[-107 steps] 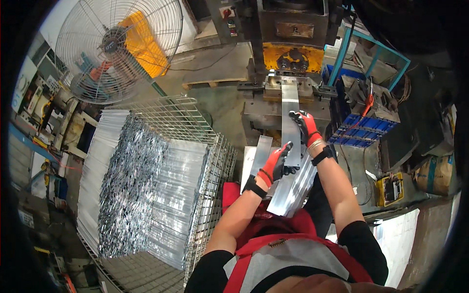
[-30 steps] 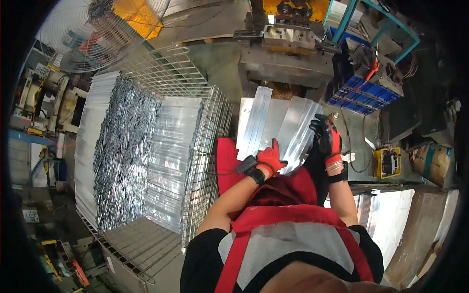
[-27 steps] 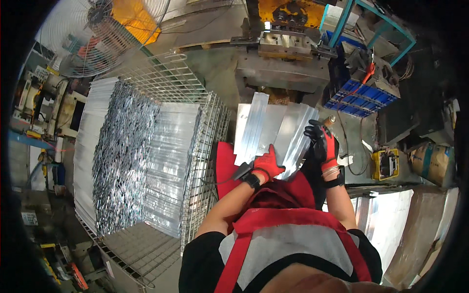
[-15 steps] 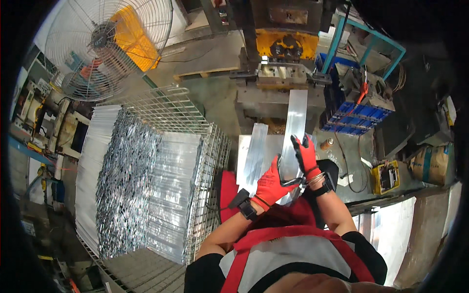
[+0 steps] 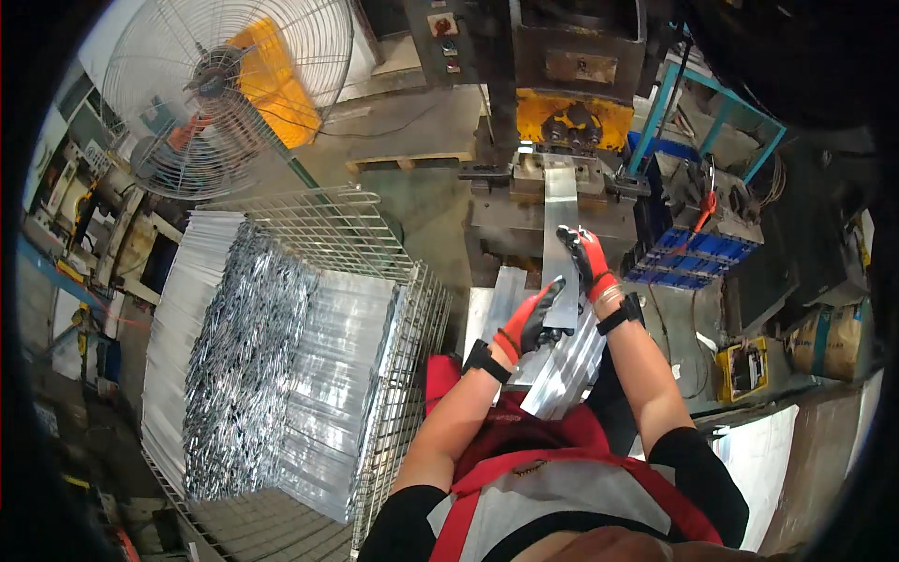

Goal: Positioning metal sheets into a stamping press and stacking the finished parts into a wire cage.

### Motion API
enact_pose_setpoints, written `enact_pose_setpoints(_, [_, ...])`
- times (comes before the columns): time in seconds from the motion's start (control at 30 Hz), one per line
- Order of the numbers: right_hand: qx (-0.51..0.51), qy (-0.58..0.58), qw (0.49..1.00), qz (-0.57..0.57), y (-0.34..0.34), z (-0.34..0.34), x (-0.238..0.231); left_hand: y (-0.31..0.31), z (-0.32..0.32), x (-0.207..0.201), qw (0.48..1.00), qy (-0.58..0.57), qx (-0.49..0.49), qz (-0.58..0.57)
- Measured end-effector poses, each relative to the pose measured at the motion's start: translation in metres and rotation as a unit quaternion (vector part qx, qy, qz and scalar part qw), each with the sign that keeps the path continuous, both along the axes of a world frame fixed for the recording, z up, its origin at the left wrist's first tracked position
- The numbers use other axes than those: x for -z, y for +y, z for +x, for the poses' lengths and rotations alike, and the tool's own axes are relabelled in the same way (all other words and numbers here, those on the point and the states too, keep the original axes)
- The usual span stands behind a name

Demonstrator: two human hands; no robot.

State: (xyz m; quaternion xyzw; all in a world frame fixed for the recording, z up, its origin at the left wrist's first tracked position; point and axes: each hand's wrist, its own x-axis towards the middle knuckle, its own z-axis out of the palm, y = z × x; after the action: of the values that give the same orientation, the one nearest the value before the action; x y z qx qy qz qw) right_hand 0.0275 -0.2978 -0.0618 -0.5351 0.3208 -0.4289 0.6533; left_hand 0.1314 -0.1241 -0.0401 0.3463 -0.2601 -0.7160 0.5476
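Note:
A long, flat, silvery metal strip (image 5: 562, 208) points away from me, its far end over the die block (image 5: 530, 172) of the press. My left hand (image 5: 526, 324), in a red glove with black fingertips, closes on the strip's near end from the left. Farther along, my right hand (image 5: 590, 262), gloved alike, grips the strip's right edge. Under and beside the strip lie more metal strips (image 5: 560, 377) above my lap, with another bundle (image 5: 507, 298) to their left.
To my left stands a wire mesh cage (image 5: 426, 309) filled with stacked metal strips (image 5: 248, 365). A large fan (image 5: 217, 73) is behind it. Blue crates (image 5: 698, 239) flank the press on the right, near a teal frame (image 5: 716, 70). A yellow bin (image 5: 742, 369) sits on the floor.
Both hands have pushed the strip forward, and its far end has moved from before the die block to over it. More strips now show near my lap.

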Motion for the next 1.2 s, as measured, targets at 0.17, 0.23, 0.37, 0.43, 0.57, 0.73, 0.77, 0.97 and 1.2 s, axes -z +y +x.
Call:
enact_pose_setpoints(0.17, [0.017, -0.034, 0.998, 0.042, 0.015, 0.009, -0.018, -0.009, -0.006, -0.007, 0.996, 0.028, -0.002, 0.086])
enact_pose_setpoints(0.23, [0.008, -0.053, 0.997, 0.057, 0.009, 0.007, -0.013, -0.011, -0.009, -0.003, 0.996, 0.023, -0.026, 0.08])
enact_pose_setpoints(0.37, [0.014, -0.071, 0.995, 0.065, 0.009, 0.013, -0.009, -0.011, -0.011, 0.025, 0.977, -0.135, -0.113, -0.124])
enact_pose_setpoints(0.43, [0.017, -0.076, 0.994, 0.075, 0.009, 0.01, -0.007, -0.011, -0.009, 0.006, 0.995, 0.036, -0.048, 0.078])
enact_pose_setpoints(0.57, [0.015, -0.047, 0.994, 0.1, 0.004, 0.008, -0.002, -0.011, -0.005, 0.006, 0.999, 0.013, -0.016, 0.05])
enact_pose_setpoints(0.73, [0.04, 0.05, 0.996, 0.055, 0.009, 0.006, -0.007, -0.007, -0.021, -0.01, 0.988, -0.069, -0.127, 0.051])
enact_pose_setpoints(0.77, [0.039, 0.058, 0.996, 0.054, 0.008, 0.006, -0.006, -0.008, -0.022, -0.009, 0.989, -0.058, -0.128, 0.056])
enact_pose_setpoints(0.97, [0.05, -0.03, 0.998, -0.041, 0.012, 0.011, -0.011, -0.011, 0.003, 0.03, 1.0, 0.001, 0.009, 0.014])
enact_pose_setpoints(1.2, [0.254, 0.389, 0.716, -0.522, 0.092, -0.026, -0.099, 0.057, 0.038, -0.043, 0.873, -0.487, 0.04, 0.003])
